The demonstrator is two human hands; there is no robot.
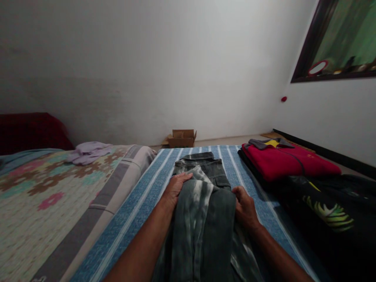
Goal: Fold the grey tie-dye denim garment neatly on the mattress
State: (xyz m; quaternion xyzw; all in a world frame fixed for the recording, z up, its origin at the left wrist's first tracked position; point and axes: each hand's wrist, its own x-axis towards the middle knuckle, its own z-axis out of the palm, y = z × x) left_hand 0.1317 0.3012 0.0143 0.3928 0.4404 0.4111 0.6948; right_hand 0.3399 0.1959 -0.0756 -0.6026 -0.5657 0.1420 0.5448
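A grey-green washed denim garment [202,219] lies lengthwise on a blue striped sheet [138,211], its pocketed end folded at the far side. My left hand [176,187] rests flat on the garment's left edge, fingers spread toward the fold. My right hand [245,207] presses on the right edge of the same garment, fingers curled over the cloth. Both forearms run along its sides.
A folded red top [288,162] lies on dark clothes to the right, with a black garment bearing a green print [331,213] nearer. A floral bedspread [44,196] with a lilac cloth [88,152] lies left. A cardboard box [182,138] sits by the far wall.
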